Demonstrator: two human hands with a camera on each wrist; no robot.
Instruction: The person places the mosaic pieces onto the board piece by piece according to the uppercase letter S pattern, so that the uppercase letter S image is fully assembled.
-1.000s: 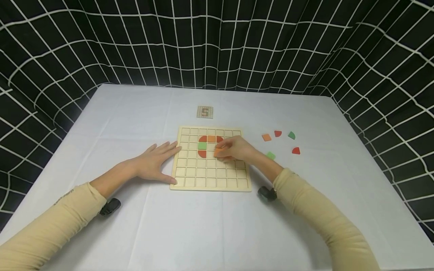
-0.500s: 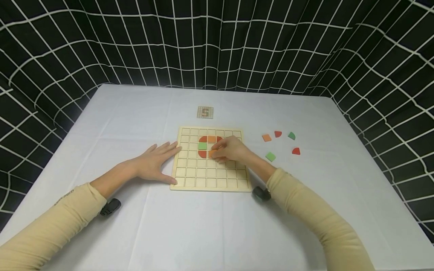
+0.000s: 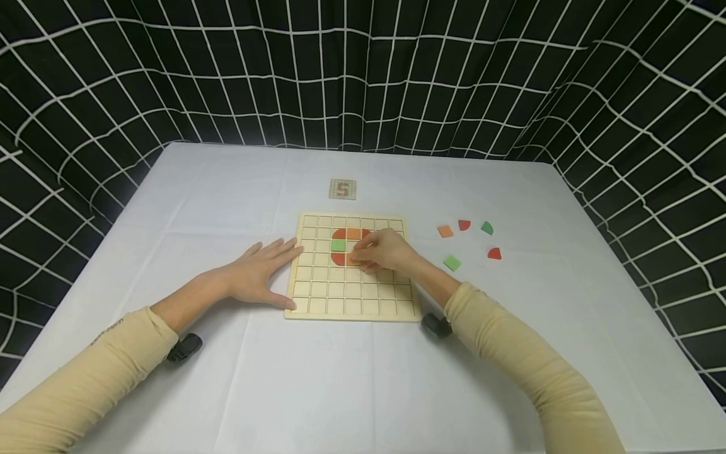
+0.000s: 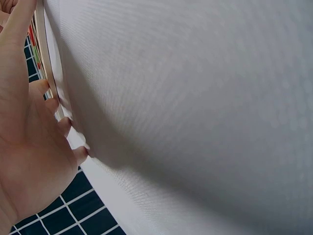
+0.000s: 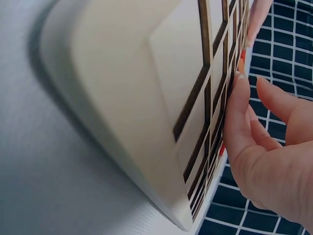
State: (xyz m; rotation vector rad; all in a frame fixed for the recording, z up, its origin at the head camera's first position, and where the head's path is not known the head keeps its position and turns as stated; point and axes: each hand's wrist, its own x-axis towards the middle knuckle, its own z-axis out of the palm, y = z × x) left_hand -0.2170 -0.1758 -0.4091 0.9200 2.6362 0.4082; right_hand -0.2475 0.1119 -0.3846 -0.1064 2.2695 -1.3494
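Observation:
My left hand point(image 3: 258, 272) lies with spread fingers against the left edge of a wooden grid board point(image 3: 351, 307). Over the board's middle, my right hand point(image 3: 388, 250) touches an orange square tile point(image 3: 352, 259) with a fingertip. That tile lies in a cell just right of a red quarter-round tile point(image 3: 338, 258). In the right wrist view, a gap separates the fingertips near the orange tile point(image 5: 241, 64). Above on the board sit a green square tile point(image 3: 338, 244), another orange square point(image 3: 353, 233) and red quarter-rounds, one partly hidden by the right hand.
Right of the board lie loose tiles: an orange square point(image 3: 445, 231), a green square point(image 3: 452, 262), a dark green quarter-round point(image 3: 487, 227) and red quarter-rounds point(image 3: 495, 253). Behind the board is a small pattern card point(image 3: 343, 188). A white cloth covers the table point(image 3: 317, 384).
My right hand has moved slightly left and brought the orange square into the cell beside the lower red quarter-round. The fingers now touch it there. My left hand has stayed still.

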